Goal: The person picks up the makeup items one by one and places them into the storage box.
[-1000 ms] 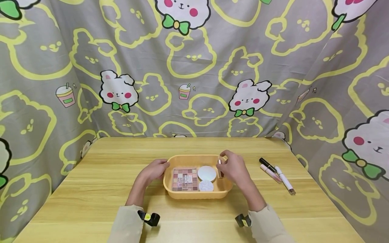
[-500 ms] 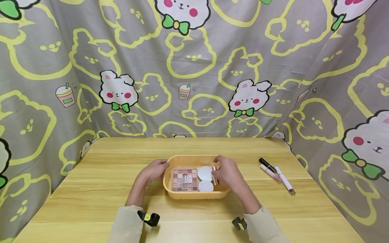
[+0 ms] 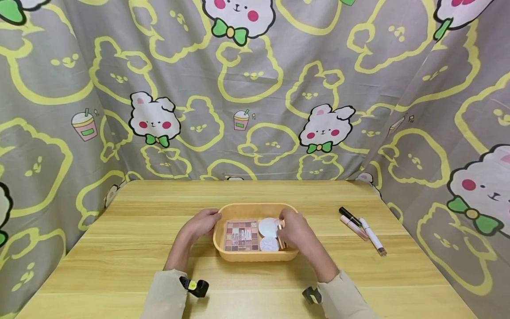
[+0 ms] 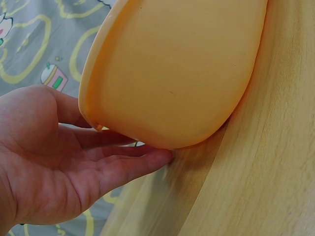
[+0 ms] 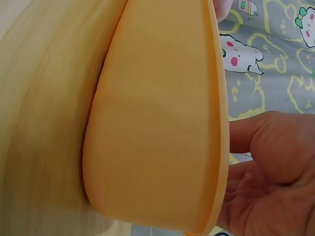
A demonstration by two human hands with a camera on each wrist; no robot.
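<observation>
A yellow-orange plastic basket (image 3: 255, 256) stands on the wooden table. My left hand (image 3: 202, 222) grips its left end, thumb at the rim and fingers along the outer wall, as the left wrist view shows. Inside lie an eyeshadow palette (image 3: 241, 236), a larger round white compact (image 3: 268, 227) and a smaller round one (image 3: 269, 243). My right hand (image 3: 294, 228) reaches in over the right end and pinches a small shiny lip gloss tube (image 3: 282, 239) beside the compacts. In the right wrist view the basket wall hides the right fingertips.
Right of the basket lie a black tube (image 3: 350, 216), a pink tube (image 3: 354, 227) and a white tube with a dark end (image 3: 372, 237). A patterned grey curtain (image 3: 255, 102) surrounds the table (image 3: 159, 199) at the back and sides.
My right hand has moved left and slightly lower in the basket, bringing the lip gloss tube up to the compacts. The left hand keeps its grip at the left end.
</observation>
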